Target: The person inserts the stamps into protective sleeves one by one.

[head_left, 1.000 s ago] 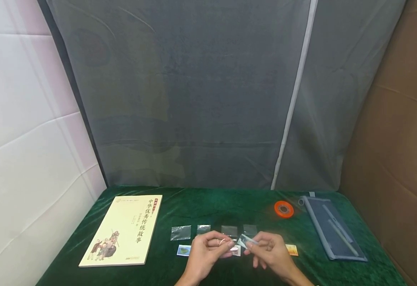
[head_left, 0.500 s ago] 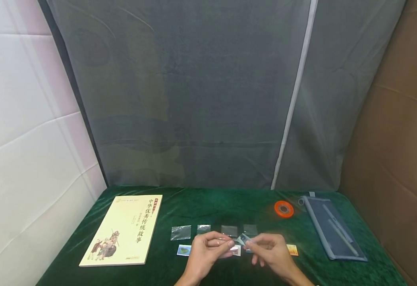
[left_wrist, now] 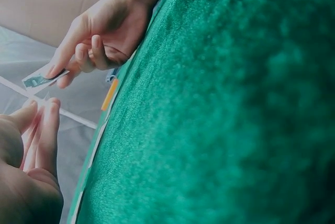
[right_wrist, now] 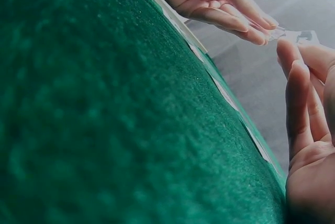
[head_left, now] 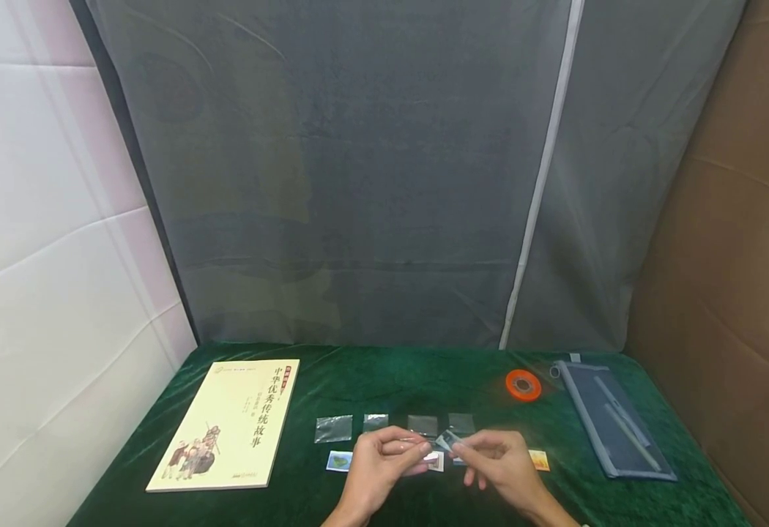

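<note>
In the head view my left hand [head_left: 384, 468] and right hand [head_left: 499, 465] meet low over the green cloth. The right thumb and fingers pinch a small stamp [left_wrist: 39, 81] with a dark picture and pale border. Between the left thumb and fingertips is a small clear plastic sleeve [right_wrist: 276, 33], its edge right at the stamp's corner. More stamps lie on the cloth: a blue-green one [head_left: 339, 460] left of my left hand, a pale one [head_left: 436, 461] between the hands and an orange one [head_left: 538, 460] beside the right hand.
Several clear sleeves [head_left: 334, 429] lie in a row beyond the hands. A cream book [head_left: 226, 424] lies at the left. At the right are an orange tape roll [head_left: 524, 385] and a blue-grey zip pouch [head_left: 605, 410] holding pen-like things. Fabric walls stand around the table.
The stamp has shifted slightly left and turned toward the sleeve in my left hand. Both hands stay nearly in place, and the things on the cloth have not moved.
</note>
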A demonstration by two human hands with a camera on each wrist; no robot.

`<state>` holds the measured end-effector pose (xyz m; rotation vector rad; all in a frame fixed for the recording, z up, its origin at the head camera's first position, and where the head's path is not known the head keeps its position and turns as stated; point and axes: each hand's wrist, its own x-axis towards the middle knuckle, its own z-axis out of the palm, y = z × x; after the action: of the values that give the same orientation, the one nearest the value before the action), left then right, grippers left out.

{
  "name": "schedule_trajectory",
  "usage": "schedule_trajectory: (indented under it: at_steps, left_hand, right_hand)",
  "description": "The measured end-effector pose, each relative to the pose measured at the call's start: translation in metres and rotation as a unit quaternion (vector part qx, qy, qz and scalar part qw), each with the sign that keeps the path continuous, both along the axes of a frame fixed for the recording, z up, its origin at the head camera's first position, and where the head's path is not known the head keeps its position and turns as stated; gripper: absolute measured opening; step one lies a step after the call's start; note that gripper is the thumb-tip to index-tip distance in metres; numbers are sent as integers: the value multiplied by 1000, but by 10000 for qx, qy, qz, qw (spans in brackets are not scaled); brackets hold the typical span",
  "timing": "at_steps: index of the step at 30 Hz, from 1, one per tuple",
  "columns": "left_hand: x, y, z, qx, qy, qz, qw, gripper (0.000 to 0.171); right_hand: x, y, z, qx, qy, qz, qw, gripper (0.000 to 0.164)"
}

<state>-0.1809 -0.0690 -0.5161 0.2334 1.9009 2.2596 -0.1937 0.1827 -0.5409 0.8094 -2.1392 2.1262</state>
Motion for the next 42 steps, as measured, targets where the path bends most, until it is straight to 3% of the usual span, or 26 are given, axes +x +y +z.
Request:
schedule_trajectory:
  at_steps: [10, 22, 34, 42]
  left_hand:
    - [0, 1, -1, 140, 9, -87, 9999, 30]
    - [1, 2, 2, 227, -60, 48, 9997, 32]
    - [2, 1, 4, -474, 508, 13, 9976, 28]
    - [2, 1, 0, -358, 474, -265, 9979, 27]
  right_hand:
    - [1, 0, -2, -46, -88, 37, 9999, 10]
    - [1, 0, -3, 197, -187, 155, 9995, 9]
    - [6, 0, 6, 434, -541, 366, 9969, 10]
    - [6, 0, 4, 215, -616, 703, 9954, 16]
